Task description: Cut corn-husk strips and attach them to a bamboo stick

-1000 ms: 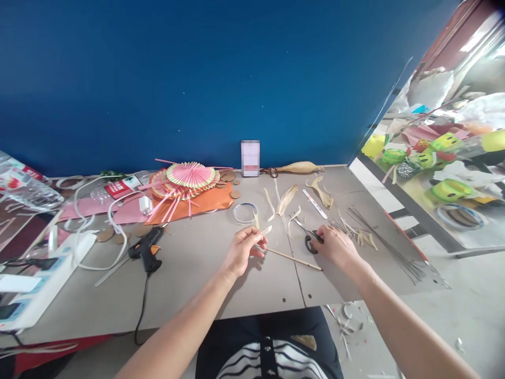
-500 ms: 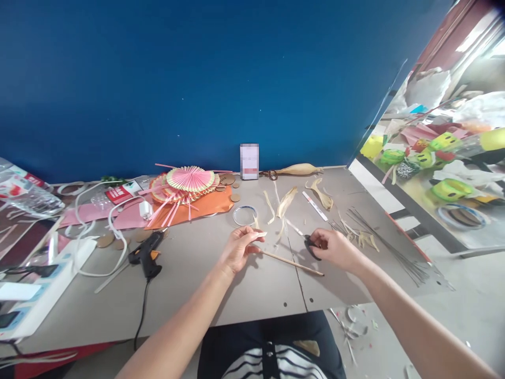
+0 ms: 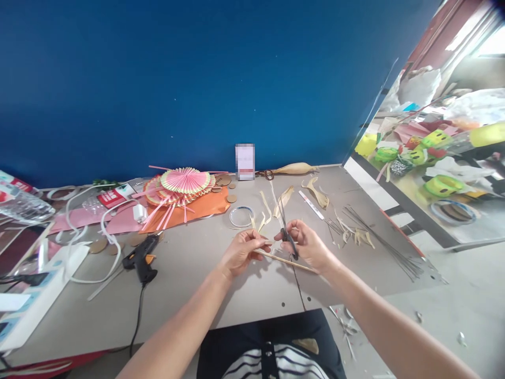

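Note:
My left hand [image 3: 242, 252] is closed in a pinch around a thin tan stick [image 3: 290, 261], which slants out to the right under my right hand. A pale strip of dried husk shows at the same fingertips. Black-handled scissors [image 3: 291, 243] are in my closed right hand [image 3: 305, 245], their blades pointing away from me. The two hands are close together over the table, fingertips a short gap apart. Just beyond them lie dried husk pieces [image 3: 287, 200] and a roll of clear tape [image 3: 241, 216].
Left on the grey table [image 3: 189, 295] are a black glue gun [image 3: 141, 260], a white power strip [image 3: 47, 300] and pink paper fans [image 3: 185, 181]. A white marker [image 3: 311, 205] and thin wires [image 3: 384, 245] lie to the right. A phone [image 3: 245, 161] stands against the blue wall.
My right hand has moved left with the scissors, close to my left hand. The blades now point farther away from me. My left hand keeps its pinch on the stick.

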Demonstrator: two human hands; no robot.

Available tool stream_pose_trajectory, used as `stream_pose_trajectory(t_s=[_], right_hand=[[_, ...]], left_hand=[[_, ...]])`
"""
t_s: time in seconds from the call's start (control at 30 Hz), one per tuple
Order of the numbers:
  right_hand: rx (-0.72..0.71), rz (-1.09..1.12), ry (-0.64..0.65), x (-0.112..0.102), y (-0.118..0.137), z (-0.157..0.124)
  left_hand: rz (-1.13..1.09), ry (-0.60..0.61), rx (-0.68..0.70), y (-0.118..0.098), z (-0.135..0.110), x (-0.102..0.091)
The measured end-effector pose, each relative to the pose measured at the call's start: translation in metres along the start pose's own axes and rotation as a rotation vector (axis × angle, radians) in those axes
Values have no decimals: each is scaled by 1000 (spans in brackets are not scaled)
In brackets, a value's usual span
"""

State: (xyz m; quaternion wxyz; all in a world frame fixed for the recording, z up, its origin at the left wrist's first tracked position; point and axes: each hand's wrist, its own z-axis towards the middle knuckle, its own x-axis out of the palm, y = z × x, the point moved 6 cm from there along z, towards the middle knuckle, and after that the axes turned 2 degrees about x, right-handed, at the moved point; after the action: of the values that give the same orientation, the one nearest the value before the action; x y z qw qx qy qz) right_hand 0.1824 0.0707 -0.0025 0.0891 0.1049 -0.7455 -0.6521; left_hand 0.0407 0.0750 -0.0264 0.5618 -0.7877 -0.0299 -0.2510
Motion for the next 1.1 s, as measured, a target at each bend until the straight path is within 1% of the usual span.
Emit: stream_pose_trajectory(t_s=[0.07,0.13,0.37,0.47,0.57,0.67,0.8,1.0,1.1], right_hand=[[-12,85,-7,8,0,3],[-27,125,-31,12,0,4],[-13,218,-14,15,1,3],[-4,246,-1,15,0,4],[-4,241,26,16,-1,4],[9,226,58,18,0,4],[47,237,56,19,0,3],[72,260,47,17,-2,2],[73,272,36,16,-2,2]], left_hand=[[6,13,17,-1,0,5],[9,7,33,-3,0,8],[94,-14,57,-5,0,7],[234,-27,76,-7,-1,8],[415,-3,118,-11,-3,11],[499,11,136,-13,-4,13],[442,-10,117,-11,-4,13],[207,-112,18,-5,-2,6],[215,-134,34,-7,-2,2]])
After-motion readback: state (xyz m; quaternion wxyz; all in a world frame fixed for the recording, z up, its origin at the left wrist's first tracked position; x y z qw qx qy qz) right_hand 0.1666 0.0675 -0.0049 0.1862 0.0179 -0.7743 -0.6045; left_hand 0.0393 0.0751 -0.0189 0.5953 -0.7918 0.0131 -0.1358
